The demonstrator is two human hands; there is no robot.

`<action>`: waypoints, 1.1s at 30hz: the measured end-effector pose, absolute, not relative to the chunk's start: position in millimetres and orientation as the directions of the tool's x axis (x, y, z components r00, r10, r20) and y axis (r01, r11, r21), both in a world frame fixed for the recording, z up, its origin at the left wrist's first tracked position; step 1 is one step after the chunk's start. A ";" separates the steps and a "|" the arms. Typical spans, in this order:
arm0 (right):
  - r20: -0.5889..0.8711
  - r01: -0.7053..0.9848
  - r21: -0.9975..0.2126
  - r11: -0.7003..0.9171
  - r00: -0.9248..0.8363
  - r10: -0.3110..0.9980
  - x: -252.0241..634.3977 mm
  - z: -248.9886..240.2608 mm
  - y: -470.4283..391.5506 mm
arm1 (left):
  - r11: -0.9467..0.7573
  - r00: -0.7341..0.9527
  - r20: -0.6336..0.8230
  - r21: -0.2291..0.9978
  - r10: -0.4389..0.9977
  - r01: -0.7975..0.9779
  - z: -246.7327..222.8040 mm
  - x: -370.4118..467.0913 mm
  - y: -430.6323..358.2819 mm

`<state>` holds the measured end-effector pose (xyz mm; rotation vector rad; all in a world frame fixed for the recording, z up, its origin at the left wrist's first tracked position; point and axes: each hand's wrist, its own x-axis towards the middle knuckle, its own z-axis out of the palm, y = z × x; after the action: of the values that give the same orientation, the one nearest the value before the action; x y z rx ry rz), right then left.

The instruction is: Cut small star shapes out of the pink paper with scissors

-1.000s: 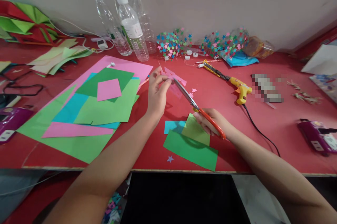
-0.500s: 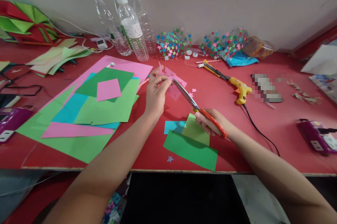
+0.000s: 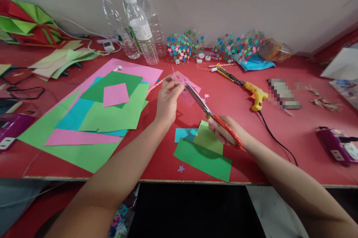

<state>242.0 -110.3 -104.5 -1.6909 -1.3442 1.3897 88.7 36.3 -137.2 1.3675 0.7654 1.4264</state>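
Note:
Near the middle of the red table, my left hand (image 3: 168, 98) pinches a small pink paper piece (image 3: 179, 77) between thumb and fingers. My right hand (image 3: 223, 129) is wrapped round the red handles of the scissors (image 3: 205, 107), whose blades look nearly closed and point up-left, their tip at the pink paper by my left fingertips. Cut pink stars (image 3: 206, 96) and more pink paper (image 3: 193, 86) lie just beyond the blades. Below my right hand are a dark green sheet (image 3: 203, 159), a light green piece (image 3: 205, 139) and a blue piece (image 3: 183, 134).
Coloured sheets (image 3: 117, 117) are layered at the left. Plastic bottles (image 3: 144, 35) and star-covered decorations (image 3: 183, 46) stand by the wall. A yellow glue gun (image 3: 256, 94) with a black cord lies at the right. A single star (image 3: 181, 168) lies near the front edge.
The pink paper in my left hand has turned a little and its raised strip has changed position. My left hand has shifted slightly right. The scissor blades have drawn closer together.

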 end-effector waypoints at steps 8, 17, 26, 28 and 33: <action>-0.383 0.377 -0.861 -0.341 -0.038 0.923 243.7 -101.5 -109.7 | -0.318 0.119 0.349 0.922 0.929 -0.221 -135.8 88.4 36.2; -0.372 0.351 -0.874 -0.336 -0.037 0.928 242.6 -104.4 -108.9 | -0.306 0.159 0.348 0.922 0.924 -0.237 -132.3 90.2 32.4; -0.365 0.375 -0.866 -0.331 -0.021 0.931 242.9 -98.1 -110.2 | -0.300 0.159 0.345 0.921 0.925 -0.249 -131.6 89.0 32.7; -0.364 0.374 -0.867 -0.330 -0.022 0.931 243.1 -96.9 -110.2 | -0.304 0.159 0.350 0.918 0.923 -0.253 -131.8 88.7 32.8; -0.369 0.388 -0.859 -0.335 -0.015 0.929 242.7 -95.6 -109.5 | -0.303 0.152 0.350 0.915 0.924 -0.266 -133.7 88.5 33.6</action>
<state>242.7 -109.5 -95.6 -1.7428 -1.3703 1.3424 88.5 33.6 -133.7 1.3480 0.7073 1.3981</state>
